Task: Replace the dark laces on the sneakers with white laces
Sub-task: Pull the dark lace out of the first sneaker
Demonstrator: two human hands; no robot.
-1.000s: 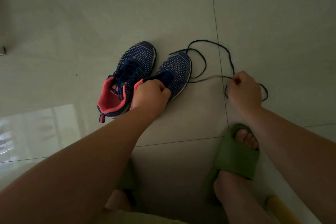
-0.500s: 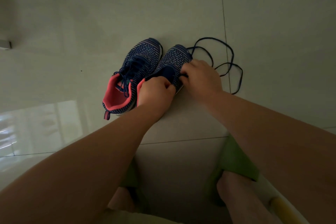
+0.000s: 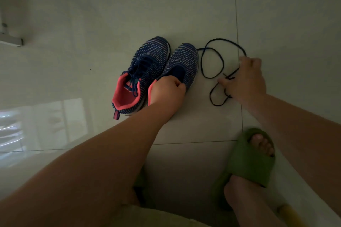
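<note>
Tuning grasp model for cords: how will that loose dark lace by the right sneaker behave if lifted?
Probably limp: the dark lace lies in slack loops on the floor, so it should sag and trail. Likely very light; it looks thin beside the right hand pinching it. Loops could snag or tangle as it comes up.

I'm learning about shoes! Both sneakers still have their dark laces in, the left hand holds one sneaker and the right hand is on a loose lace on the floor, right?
Not quite. In the head view only the left sneaker is still laced; the right sneaker, held by the left hand, has none. Its dark lace lies on the floor under the right hand.
</note>
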